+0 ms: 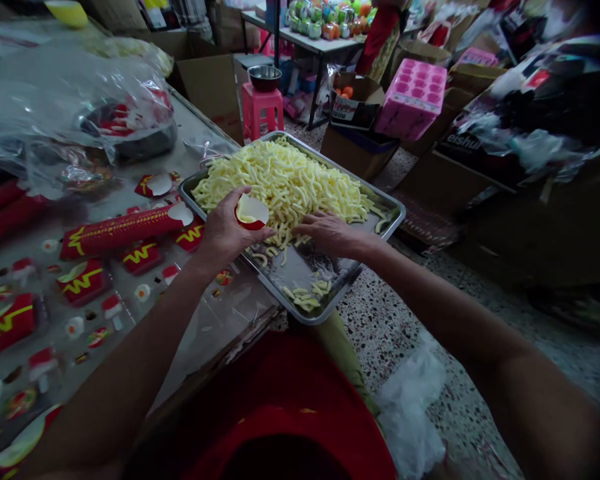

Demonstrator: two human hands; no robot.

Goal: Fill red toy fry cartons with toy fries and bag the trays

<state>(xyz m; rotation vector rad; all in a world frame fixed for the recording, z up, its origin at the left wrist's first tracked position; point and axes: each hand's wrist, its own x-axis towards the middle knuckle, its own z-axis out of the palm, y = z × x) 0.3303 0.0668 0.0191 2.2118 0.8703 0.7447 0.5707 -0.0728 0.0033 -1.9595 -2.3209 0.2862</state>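
Observation:
My left hand (223,230) is closed around a small red french fry box (251,212) with a white inner wall. A pale yellow piece shows in its mouth. My right hand (327,233) reaches into the near edge of a heap of pale yellow toy french fries (285,180), its fingers bent round some of them and the fingertips partly hidden. The heap fills most of a metal tray (337,312). A few loose fries (307,295) lie in the tray's near corner.
On the table at left are a long stack of nested red boxes (120,232), filled red boxes (84,281) and several small toy food pieces. Clear plastic bags (45,100) lie behind. Beyond stand a pink stool (261,110) with a metal bowl, cardboard cartons (207,83) and a pink moulded tray (413,97).

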